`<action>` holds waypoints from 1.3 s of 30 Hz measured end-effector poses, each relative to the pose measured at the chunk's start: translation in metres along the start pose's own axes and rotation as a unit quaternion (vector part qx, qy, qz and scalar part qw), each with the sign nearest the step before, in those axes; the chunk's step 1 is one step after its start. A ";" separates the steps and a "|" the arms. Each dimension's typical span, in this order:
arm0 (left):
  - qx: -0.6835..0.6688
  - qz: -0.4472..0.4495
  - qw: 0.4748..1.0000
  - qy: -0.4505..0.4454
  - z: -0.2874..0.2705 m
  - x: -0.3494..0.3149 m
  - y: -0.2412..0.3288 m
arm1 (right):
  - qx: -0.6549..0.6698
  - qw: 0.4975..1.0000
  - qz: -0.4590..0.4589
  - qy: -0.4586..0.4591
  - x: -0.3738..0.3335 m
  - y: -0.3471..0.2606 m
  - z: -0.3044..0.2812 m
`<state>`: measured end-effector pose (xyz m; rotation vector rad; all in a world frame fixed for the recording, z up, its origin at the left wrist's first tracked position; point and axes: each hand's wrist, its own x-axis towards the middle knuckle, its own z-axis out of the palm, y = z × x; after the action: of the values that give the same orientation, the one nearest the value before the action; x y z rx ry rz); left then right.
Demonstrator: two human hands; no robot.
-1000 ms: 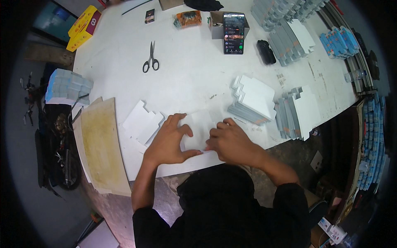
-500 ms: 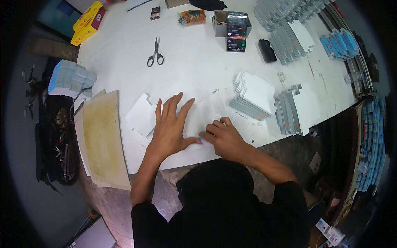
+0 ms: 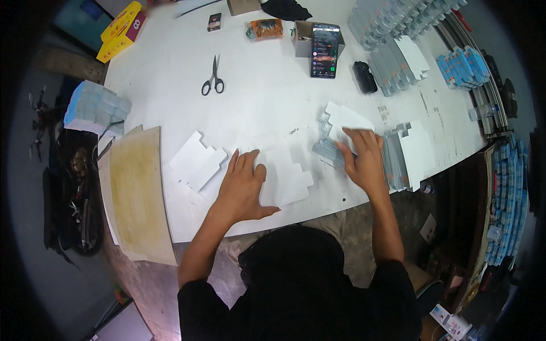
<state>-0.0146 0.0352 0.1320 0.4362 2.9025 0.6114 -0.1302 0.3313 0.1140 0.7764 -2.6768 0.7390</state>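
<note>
My left hand lies flat, fingers spread, on a white die-cut cardboard blank near the front edge of the white table. My right hand rests with its fingers on top of a stack of flat white-and-blue blanks to the right. Another pile of white blanks lies just left of my left hand. Neither hand grips anything.
A yellowed board overhangs the table's left front. Scissors, a phone leaning on a small box, a black case and rows of folded blue-grey cartons sit farther back. More upright blanks stand right of my hand.
My right hand has left the blank in front of me and reached right onto the stack. My left hand stays pressed on the blank.
</note>
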 end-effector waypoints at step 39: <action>0.036 -0.058 0.997 -0.021 -0.002 -0.004 0.013 | 0.013 0.952 0.307 0.007 0.208 0.055 0.107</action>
<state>-0.0083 0.0447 0.1400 0.2825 2.8913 0.4771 -0.3433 0.2255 0.0798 -0.0870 -2.9099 0.8996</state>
